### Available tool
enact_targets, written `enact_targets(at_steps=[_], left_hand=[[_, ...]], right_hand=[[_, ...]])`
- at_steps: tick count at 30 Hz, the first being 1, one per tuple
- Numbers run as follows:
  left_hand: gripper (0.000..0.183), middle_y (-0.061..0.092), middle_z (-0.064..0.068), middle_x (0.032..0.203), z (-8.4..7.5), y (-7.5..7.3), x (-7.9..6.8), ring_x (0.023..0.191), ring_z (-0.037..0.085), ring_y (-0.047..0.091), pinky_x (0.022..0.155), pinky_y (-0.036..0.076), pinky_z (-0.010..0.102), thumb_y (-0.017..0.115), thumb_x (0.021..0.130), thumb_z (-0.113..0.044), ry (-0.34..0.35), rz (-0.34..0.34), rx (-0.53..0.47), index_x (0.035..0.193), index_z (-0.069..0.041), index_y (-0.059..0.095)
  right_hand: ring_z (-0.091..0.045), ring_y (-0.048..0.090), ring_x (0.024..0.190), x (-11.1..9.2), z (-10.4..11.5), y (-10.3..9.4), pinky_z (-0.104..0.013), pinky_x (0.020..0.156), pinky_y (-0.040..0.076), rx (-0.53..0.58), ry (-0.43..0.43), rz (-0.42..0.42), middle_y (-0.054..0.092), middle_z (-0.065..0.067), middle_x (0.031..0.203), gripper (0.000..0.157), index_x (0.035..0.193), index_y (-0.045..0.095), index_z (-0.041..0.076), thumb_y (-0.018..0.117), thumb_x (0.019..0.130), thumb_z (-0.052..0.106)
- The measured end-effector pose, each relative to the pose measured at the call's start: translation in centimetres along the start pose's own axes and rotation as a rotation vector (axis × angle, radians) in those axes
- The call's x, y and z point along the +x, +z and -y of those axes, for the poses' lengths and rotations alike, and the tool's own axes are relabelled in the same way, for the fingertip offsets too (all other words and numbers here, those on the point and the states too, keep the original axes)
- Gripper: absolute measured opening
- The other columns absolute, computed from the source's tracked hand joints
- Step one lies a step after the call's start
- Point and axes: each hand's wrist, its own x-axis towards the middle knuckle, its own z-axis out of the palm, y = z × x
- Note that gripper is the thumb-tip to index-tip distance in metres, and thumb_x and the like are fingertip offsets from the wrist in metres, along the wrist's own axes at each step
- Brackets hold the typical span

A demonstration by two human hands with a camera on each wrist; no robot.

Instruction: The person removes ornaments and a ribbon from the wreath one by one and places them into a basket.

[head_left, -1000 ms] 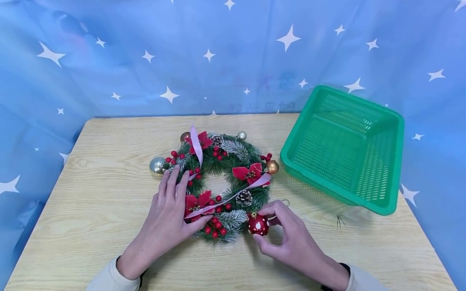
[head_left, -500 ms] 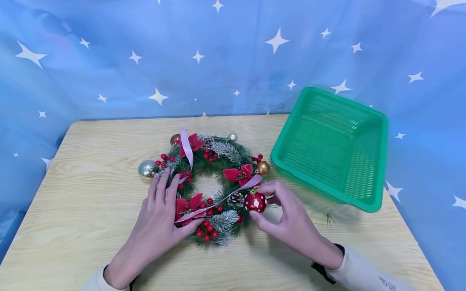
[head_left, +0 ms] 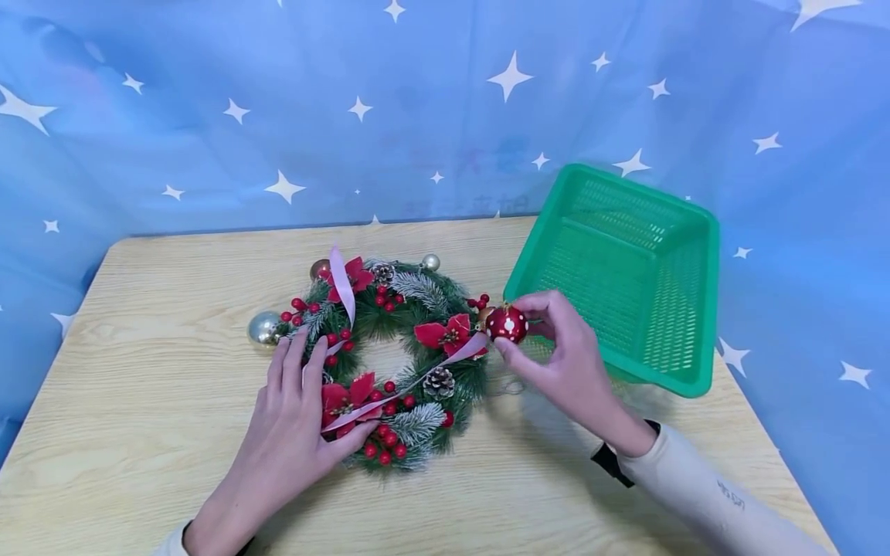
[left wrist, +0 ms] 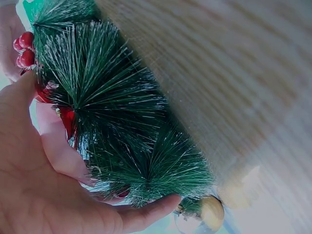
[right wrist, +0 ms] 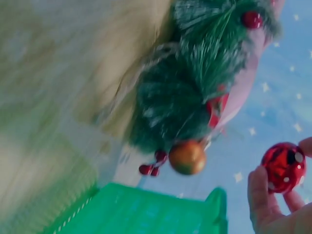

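A red Christmas ball (head_left: pixel 507 324) with white dots is pinched between the thumb and fingers of my right hand (head_left: pixel 566 367). It is held up beside the right edge of a green Christmas wreath (head_left: pixel 381 315), overlapping a gold ball in the head view. The right wrist view shows the red ball (right wrist: pixel 284 167) apart from the wreath's gold ball (right wrist: pixel 187 157). My left hand (head_left: pixel 288 421) rests on the wreath's lower left with its fingers spread and fairly straight. In the left wrist view, thumb and fingers touch the pine needles (left wrist: pixel 97 92).
A green plastic basket (head_left: pixel 619 270) stands at the back right, close to the wreath. Red poinsettias, berries, pinecones and a pink ribbon (head_left: pixel 341 286) decorate the wreath. A silver ball (head_left: pixel 265 329) sticks out at its left. A blue starry curtain (head_left: pixel 389 131) hangs behind the wooden table (head_left: pixel 160 347).
My right hand has lifted the red ball from the wreath's lower right and carried it up along the right side. The left hand stays on the wreath. The head view has shifted slightly.
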Motion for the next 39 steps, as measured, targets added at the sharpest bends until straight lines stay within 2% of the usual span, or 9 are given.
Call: enact_targets(at_steps=[9,15,18,25,32,39], left_hand=[[0.126,0.026,0.029,0.171,0.0,0.0,-0.1,0.154,0.058,0.024,0.102,0.042,0.083,0.093,0.076,-0.061,-0.022,0.020,-0.004,0.166,0.003,0.033],[0.127,0.025,0.029,0.172,0.1,0.0,-0.3,0.153,0.060,0.024,0.100,0.040,0.084,0.093,0.075,-0.062,-0.035,0.018,-0.004,0.166,0.003,0.033],[0.127,0.024,0.028,0.173,0.1,-0.1,-0.3,0.154,0.059,0.024,0.100,0.041,0.085,0.093,0.075,-0.062,-0.039,0.024,-0.004,0.167,0.002,0.032],[0.128,0.023,0.027,0.173,0.2,0.0,-0.2,0.154,0.057,0.023,0.099,0.041,0.085,0.092,0.076,-0.063,-0.033,0.028,-0.005,0.167,0.002,0.032],[0.127,0.023,0.028,0.173,0.2,0.0,-0.3,0.154,0.059,0.024,0.098,0.041,0.085,0.092,0.076,-0.062,-0.030,0.023,-0.008,0.168,0.002,0.032],[0.125,0.023,0.027,0.174,0.2,0.1,-0.3,0.155,0.058,0.023,0.098,0.042,0.085,0.091,0.078,-0.062,-0.004,0.009,-0.005,0.168,0.002,0.032]], right_hand=[[-0.019,0.073,0.100,1.5,-1.8,-2.0,-0.022,0.086,0.060,-0.082,0.097,-0.037,0.069,-0.008,0.124,0.041,0.127,0.063,-0.002,0.085,0.093,0.001],[-0.019,0.071,0.102,2.1,-2.6,-3.1,-0.025,0.088,0.060,-0.124,0.150,-0.033,0.069,-0.006,0.123,0.038,0.127,0.062,-0.001,0.084,0.096,0.005],[-0.020,0.071,0.103,2.2,-3.0,-3.9,-0.019,0.089,0.057,-0.152,0.175,-0.028,0.068,-0.007,0.124,0.038,0.128,0.061,-0.001,0.083,0.098,0.007],[-0.024,0.070,0.108,1.9,-4.4,-5.7,-0.021,0.089,0.057,-0.234,0.292,0.006,0.068,-0.009,0.127,0.040,0.133,0.059,0.002,0.081,0.101,0.014],[-0.028,0.070,0.111,1.8,-5.0,-6.7,-0.014,0.086,0.054,-0.237,0.368,0.039,0.066,-0.012,0.130,0.042,0.135,0.057,0.003,0.078,0.104,0.021],[-0.036,0.072,0.111,1.8,-5.4,-8.2,-0.015,0.083,0.054,-0.283,0.443,0.141,0.066,-0.018,0.131,0.045,0.137,0.056,0.002,0.077,0.106,0.028]])
